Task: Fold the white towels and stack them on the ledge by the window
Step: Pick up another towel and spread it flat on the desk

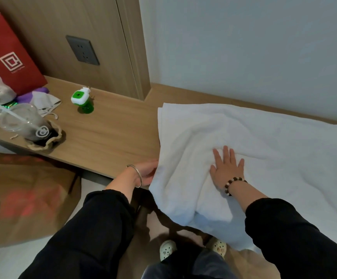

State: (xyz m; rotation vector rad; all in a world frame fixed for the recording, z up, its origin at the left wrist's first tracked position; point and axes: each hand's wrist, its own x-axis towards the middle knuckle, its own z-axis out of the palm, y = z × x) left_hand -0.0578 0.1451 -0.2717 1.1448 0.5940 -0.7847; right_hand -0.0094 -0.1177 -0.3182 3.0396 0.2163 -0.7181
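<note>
Terry-type cloth: white towel (274,141) is spread over the right part of the wooden ledge (113,135), and its near-left portion hangs off the near edge towards the floor. Looks at least doubled at the far-left corner, where layered edges show.

Right hand (227,170) lies flat on the towel near the ledge's front edge, fingers straight and fanned wide, pressing the cloth down. Left hand (146,174) is at the towel's left edge, thumb and fingers curled onto the hem. Its fingertips are hidden by the cloth, so grip depth is unclear.

Handling, my read:
- light, fully limp, no stiffness, so it won't hold any shape unsupported
- high-friction pile, so it grabs the wood and itself and won't slide off, but the overhang could drag it down if the flat palm lifts
- nothing fragile, so it can be pulled and pressed freely
- rumpled around the palm, needs smoothing before a crease

Best hold: pinch hems or corners, one hand on each, never mid-panel. The left hem corner plus the near hanging corner seem the natural pair.

Green plug-in repellent bottle (82,101) and lidded plastic cup (25,123) sit well left of the towel.
</note>
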